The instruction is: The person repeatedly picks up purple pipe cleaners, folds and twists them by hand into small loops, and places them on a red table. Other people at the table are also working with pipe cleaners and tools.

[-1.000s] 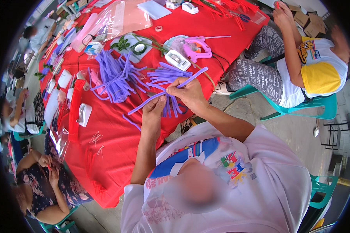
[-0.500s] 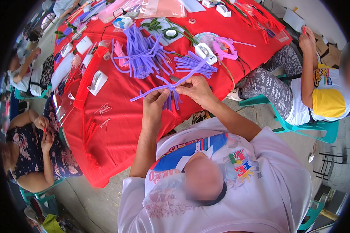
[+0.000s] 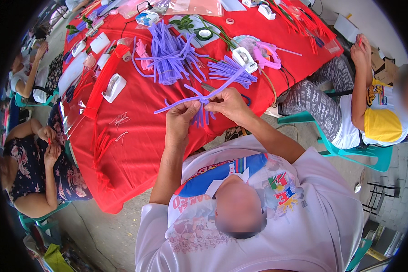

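Between my two hands is a spidery piece of purple pipe cleaners (image 3: 203, 98), joined at its middle with strands sticking out to both sides and hanging below. My left hand (image 3: 180, 119) pinches it just left of the join. Thumb and fingers of my right hand (image 3: 229, 105) are closed on it at the right, where a long strand runs up past them. Beyond my hands lie a large bundle of purple pipe cleaners (image 3: 167, 61) and a smaller purple bundle (image 3: 233, 73). Partly hidden behind my right hand is a thin dark tool, perhaps scissors.
A red cloth covers the table (image 3: 140, 158). White tape dispensers (image 3: 115, 88) (image 3: 244, 60), a pink glue gun (image 3: 266, 55), green tape (image 3: 204, 34) and red pipe cleaners (image 3: 103, 81) lie about. Co-workers sit left and right; a teal chair (image 3: 344, 147) stands at right.
The view has shifted slightly. Both hands keep their pinch on the purple piece, with barely any movement of the fingers.
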Demonstrator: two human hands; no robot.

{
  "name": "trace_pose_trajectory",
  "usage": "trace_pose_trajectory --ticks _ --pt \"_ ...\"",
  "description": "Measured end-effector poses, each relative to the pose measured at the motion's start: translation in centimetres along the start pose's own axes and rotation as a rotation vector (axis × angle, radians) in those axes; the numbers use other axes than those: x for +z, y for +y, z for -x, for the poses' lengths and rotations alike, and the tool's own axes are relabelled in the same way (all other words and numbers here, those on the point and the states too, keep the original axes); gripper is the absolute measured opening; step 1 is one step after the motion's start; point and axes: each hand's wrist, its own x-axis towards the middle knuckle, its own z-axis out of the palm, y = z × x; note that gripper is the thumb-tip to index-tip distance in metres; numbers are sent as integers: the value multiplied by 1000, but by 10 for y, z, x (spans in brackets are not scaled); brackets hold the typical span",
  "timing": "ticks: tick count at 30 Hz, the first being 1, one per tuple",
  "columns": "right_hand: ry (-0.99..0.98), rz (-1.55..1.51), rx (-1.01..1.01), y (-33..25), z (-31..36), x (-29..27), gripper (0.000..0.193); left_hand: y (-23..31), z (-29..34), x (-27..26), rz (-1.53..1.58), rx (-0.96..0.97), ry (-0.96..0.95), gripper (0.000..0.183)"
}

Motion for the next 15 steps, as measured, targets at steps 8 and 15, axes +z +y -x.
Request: trace_pose_trajectory --ticks 8,15 --pt "-8 -128 92 1 -3 -1 13 -1 1 11 -58 152 53 11" --pt "-58 -194 45 5 -8 12 10 -11 7 3 -38 185 112 12"
